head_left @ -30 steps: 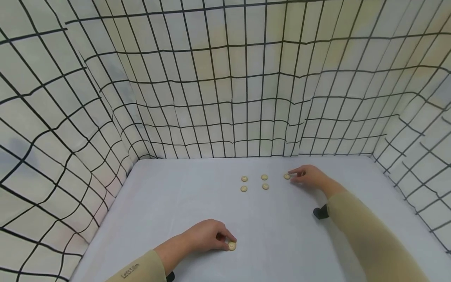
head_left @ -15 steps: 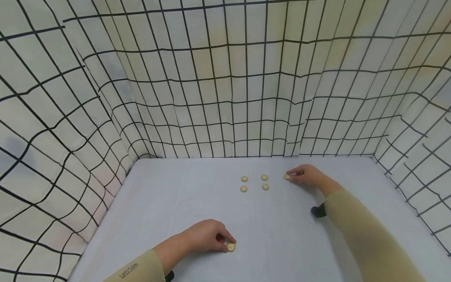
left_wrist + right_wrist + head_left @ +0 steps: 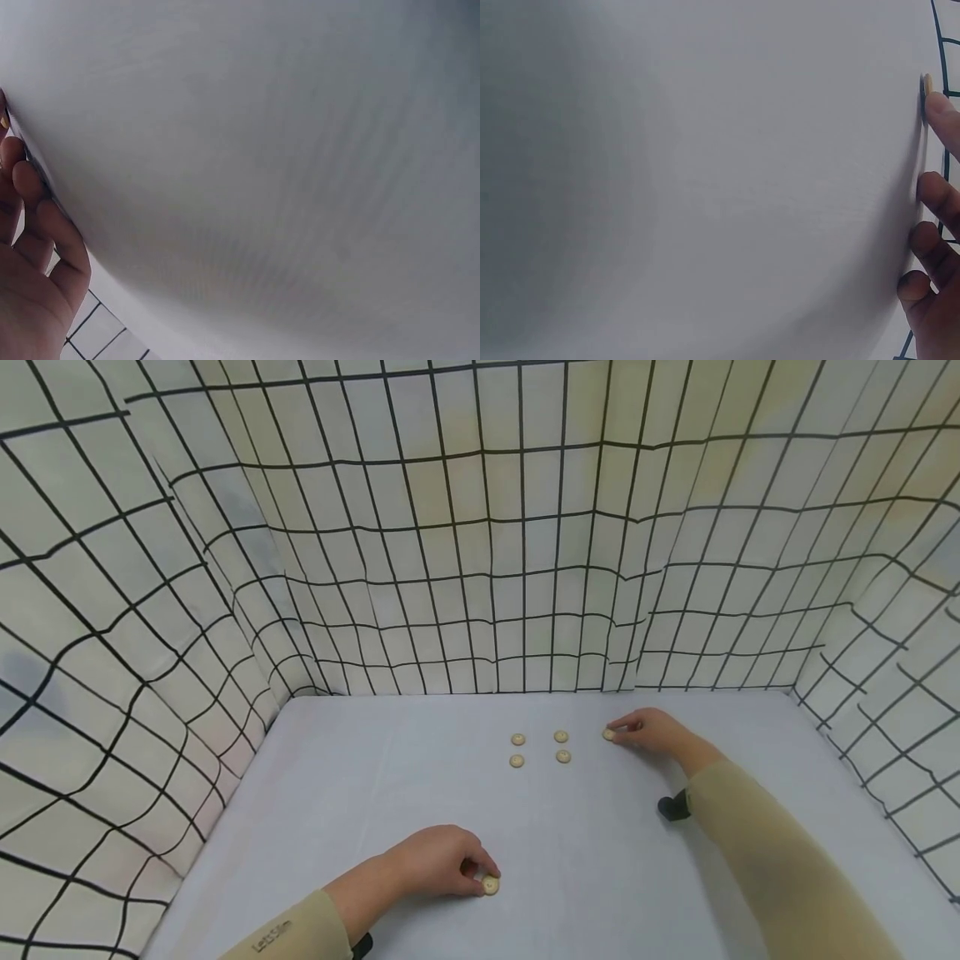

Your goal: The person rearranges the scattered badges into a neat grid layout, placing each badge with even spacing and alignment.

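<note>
Near the front middle of the table in the head view, my left hand (image 3: 444, 862) pinches a round cream button (image 3: 491, 885) between thumb and forefinger, low at the cloth. Farther back on the right, my right hand (image 3: 651, 732) pinches another cream button (image 3: 608, 735) by its right edge. In the right wrist view that button's thin rim (image 3: 928, 82) shows beyond the thumb, and the other fingers (image 3: 937, 191) rest along the cloth. The left wrist view has the left hand's curled fingers (image 3: 64, 236) at its edge, its button mostly hidden.
Several more cream buttons lie left of the right hand in two short rows, among them a back-left button (image 3: 518, 739) and a front-right button (image 3: 563, 757). A white cloth (image 3: 360, 777) covers the table. White walls with a black grid (image 3: 450, 560) enclose the back and sides.
My right thumb and forefinger have closed in on the far button and cover more of its right side. The left hand stays nearly still; the whole view shifts slightly.
</note>
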`<move>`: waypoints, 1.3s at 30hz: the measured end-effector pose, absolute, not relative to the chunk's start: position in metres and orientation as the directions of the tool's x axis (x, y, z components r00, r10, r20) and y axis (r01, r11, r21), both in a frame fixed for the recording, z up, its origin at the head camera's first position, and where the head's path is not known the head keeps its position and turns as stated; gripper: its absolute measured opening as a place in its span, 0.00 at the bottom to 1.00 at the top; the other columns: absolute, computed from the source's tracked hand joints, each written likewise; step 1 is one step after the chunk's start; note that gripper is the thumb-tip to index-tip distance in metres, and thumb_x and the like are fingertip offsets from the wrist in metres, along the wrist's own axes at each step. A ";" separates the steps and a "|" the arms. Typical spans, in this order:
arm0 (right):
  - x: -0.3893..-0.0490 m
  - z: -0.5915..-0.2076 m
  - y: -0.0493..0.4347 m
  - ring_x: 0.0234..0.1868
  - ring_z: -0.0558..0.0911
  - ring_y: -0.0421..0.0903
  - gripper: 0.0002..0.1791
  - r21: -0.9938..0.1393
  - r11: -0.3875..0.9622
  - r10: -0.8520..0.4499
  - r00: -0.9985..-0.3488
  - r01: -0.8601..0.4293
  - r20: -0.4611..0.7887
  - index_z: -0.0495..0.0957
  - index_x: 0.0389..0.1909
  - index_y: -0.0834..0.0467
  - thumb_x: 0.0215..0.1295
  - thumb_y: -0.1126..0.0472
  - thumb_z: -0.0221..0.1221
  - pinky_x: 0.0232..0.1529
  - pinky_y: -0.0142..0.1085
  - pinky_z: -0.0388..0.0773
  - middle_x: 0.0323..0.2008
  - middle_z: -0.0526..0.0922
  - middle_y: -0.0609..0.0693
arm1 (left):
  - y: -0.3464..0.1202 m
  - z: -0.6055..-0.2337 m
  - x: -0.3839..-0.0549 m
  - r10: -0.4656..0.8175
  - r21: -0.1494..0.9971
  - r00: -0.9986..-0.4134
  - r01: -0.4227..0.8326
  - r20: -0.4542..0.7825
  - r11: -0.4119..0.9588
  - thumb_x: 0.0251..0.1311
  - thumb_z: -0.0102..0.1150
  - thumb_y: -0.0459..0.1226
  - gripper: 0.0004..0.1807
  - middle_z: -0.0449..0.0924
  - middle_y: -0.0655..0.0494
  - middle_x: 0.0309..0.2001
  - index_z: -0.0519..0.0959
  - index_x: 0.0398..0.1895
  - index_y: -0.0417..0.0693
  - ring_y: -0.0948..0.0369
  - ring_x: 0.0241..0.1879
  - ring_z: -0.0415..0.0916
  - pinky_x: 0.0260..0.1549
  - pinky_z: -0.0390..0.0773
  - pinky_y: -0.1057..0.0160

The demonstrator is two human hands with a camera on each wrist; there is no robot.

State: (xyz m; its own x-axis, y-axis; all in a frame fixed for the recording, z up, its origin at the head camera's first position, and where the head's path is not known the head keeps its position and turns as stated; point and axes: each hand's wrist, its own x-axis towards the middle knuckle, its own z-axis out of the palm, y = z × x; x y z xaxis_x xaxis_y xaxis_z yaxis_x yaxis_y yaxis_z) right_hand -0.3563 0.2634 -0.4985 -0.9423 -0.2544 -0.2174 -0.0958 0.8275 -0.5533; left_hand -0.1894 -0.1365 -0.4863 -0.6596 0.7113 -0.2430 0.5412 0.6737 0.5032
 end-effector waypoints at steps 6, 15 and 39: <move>-0.357 -0.500 0.263 0.49 0.76 0.54 0.19 -0.538 0.836 -0.255 -0.944 -0.108 -0.208 0.84 0.54 0.54 0.64 0.52 0.65 0.50 0.50 0.73 0.52 0.81 0.57 | -0.136 -0.483 -0.188 0.716 0.496 -0.655 0.552 -0.240 0.671 0.57 0.71 0.44 0.11 0.72 0.75 0.24 0.88 0.44 0.66 0.74 0.26 0.67 0.30 0.69 0.71; -0.357 -0.498 0.263 0.50 0.76 0.54 0.19 -0.532 0.843 -0.238 -0.943 -0.082 -0.232 0.84 0.54 0.53 0.64 0.51 0.65 0.50 0.49 0.73 0.53 0.81 0.57 | -0.134 -0.485 -0.189 0.718 0.509 -0.663 0.552 -0.212 0.660 0.57 0.71 0.44 0.09 0.71 0.75 0.23 0.88 0.41 0.66 0.74 0.25 0.67 0.29 0.68 0.71; -0.356 -0.497 0.262 0.51 0.77 0.55 0.18 -0.556 0.826 -0.253 -0.941 -0.090 -0.224 0.84 0.53 0.53 0.65 0.51 0.65 0.51 0.50 0.73 0.54 0.81 0.57 | -0.031 -0.480 -0.274 0.608 0.492 -0.788 0.494 -0.093 0.717 0.59 0.68 0.48 0.10 0.72 0.67 0.30 0.86 0.44 0.65 0.68 0.30 0.68 0.29 0.67 0.67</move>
State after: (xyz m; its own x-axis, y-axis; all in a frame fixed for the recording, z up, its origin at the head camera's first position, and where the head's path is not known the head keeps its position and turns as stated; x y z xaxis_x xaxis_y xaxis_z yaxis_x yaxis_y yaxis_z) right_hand -0.3565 0.2621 -0.4973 -0.9412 -0.2533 -0.2238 -0.0903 0.8265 -0.5557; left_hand -0.2735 -0.0306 -0.4804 -0.7885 0.6080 -0.0934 0.4942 0.7165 0.4923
